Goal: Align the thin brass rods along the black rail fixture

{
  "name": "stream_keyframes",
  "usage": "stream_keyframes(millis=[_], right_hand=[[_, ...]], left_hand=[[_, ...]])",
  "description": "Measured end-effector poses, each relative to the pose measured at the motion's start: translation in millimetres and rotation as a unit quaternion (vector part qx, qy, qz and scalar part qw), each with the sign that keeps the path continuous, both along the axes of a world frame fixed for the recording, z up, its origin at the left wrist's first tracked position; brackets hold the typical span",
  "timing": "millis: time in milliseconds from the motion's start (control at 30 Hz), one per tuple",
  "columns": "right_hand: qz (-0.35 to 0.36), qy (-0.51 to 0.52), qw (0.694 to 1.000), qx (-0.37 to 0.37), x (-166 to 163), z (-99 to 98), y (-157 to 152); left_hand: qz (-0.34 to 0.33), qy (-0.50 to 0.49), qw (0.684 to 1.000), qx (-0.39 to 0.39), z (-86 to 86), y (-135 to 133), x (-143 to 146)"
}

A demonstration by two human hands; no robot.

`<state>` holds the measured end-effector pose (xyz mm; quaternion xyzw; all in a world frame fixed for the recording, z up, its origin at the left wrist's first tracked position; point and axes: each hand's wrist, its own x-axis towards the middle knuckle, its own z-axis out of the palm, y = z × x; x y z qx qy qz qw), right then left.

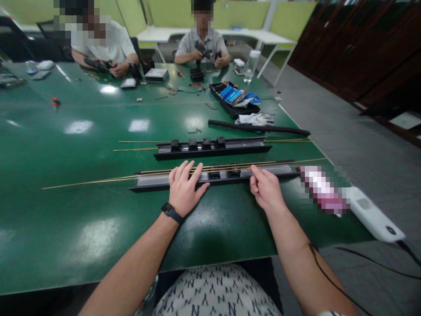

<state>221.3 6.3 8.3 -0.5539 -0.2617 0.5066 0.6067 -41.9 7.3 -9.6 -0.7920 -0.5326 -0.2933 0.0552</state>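
A long black rail [226, 176] lies across the green table in front of me, with thin brass rods [98, 180] running along its top and sticking out far to the left. My left hand [184, 189] lies flat on the rail, fingers stretched over the rods, a black watch on the wrist. My right hand [265, 188] is closed in a pinch on one brass rod near the rail's right part. Small black blocks [224, 173] sit on the rail between my hands.
A second black rail [213, 148] with several black blocks and brass rods lies farther back. Beyond it are a black tube [259, 128], white gloves [255, 118] and a black tray [230, 97] of blue items. A white device [371, 214] rests at the table's right corner. Two people work at the far side.
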Motion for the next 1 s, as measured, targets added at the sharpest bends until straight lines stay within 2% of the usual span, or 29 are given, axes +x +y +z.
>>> stream_keyframes(millis=[233, 633, 867, 1000], right_hand=[[-0.056, 0.007, 0.998, 0.003, 7.3, 1.8, 0.7], [-0.015, -0.003, 1.0, -0.01, 3.3, 2.1, 0.1], [-0.057, -0.001, 0.998, 0.0, 6.8, 1.5, 0.4], [-0.056, -0.001, 0.998, 0.007, 7.6, 0.3, 0.0]], left_hand=[[-0.003, 0.005, 1.0, 0.01, 1.1, -0.3, -0.3], [-0.001, -0.003, 1.0, 0.006, -0.2, -0.5, -0.6], [-0.003, 0.001, 1.0, 0.003, 0.8, -0.5, -0.6], [-0.002, 0.001, 1.0, 0.002, 0.7, -0.1, -0.7]])
